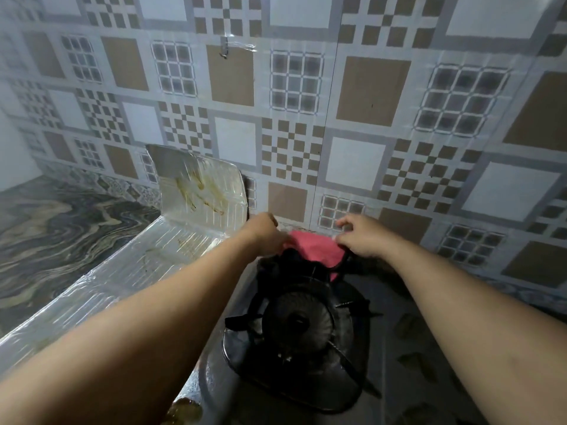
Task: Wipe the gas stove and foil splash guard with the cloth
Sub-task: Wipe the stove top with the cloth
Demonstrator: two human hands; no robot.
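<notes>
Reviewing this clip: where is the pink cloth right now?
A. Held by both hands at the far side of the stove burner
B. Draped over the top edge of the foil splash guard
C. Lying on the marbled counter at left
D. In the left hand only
A: the pink cloth is pinched between the left hand and right hand, just beyond the burner.

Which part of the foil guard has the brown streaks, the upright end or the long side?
The upright end panel against the wall, left of the pink cloth; brown streaks run across it, while the long side looks mostly clean.
</notes>
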